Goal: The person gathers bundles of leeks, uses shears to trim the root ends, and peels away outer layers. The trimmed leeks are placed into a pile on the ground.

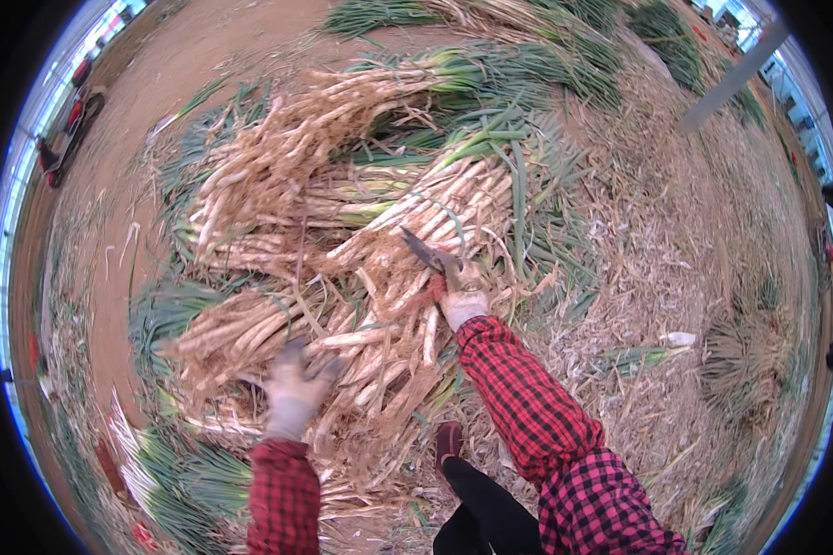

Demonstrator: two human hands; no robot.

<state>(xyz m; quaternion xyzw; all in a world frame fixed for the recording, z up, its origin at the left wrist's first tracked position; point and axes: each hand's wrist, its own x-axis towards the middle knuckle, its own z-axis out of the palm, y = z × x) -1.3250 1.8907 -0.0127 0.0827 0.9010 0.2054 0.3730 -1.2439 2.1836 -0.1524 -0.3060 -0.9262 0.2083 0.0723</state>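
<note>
My right hand (464, 291), in a pale work glove, is closed around a pair of shears (422, 250) with dark blades and some red on the handle. The blades lie over the roots of a bundle of green onions (451, 198), white stalks toward me. Over a nearer heap of loose green onions (250, 326) is my left hand (295, 388), gloved and blurred by motion. Its fingers are spread and nothing shows in them. Whether it touches the stalks, I cannot tell. Brown, stringy roots hang from many stalks.
More onion bundles (361, 104) are piled beyond the shears. At the lower left lies a bundle with clean white stems (135, 451). Dry peelings (638, 277) litter the ground on the right, where a grey post (736, 76) stands. My shoe (449, 440) is beside the heap.
</note>
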